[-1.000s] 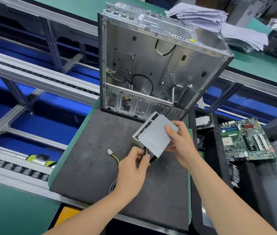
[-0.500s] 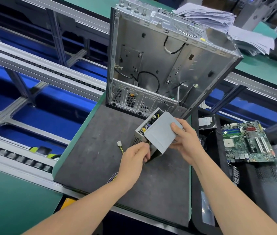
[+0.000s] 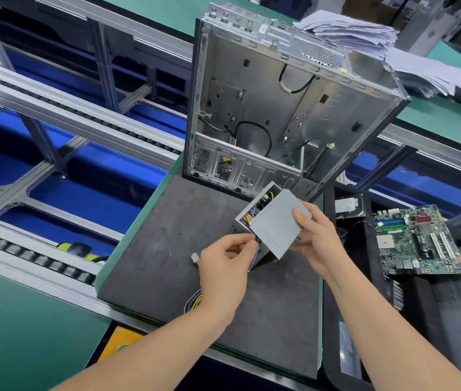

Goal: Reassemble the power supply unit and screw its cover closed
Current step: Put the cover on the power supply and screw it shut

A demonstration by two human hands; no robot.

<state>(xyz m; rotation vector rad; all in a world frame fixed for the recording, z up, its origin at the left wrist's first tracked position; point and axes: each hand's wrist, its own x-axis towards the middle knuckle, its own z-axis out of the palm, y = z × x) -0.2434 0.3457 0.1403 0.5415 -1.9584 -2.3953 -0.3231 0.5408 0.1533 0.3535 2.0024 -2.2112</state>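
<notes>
Fitting the lid: the right hand (image 3: 319, 244) grips the grey cover (image 3: 275, 227) against the power supply box (image 3: 256, 203), while the left hand (image 3: 223, 266) pinches the wires (image 3: 255, 253), which probably need tucking inside next.

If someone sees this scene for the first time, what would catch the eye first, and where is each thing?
In the centre, over the dark mat, two hands hold a small power supply unit: the right hand grips its grey cover, the left hand pinches its lower corner beside coloured wires. Behind it stands a large open computer case, upright; a green motherboard lies at the right.
</notes>
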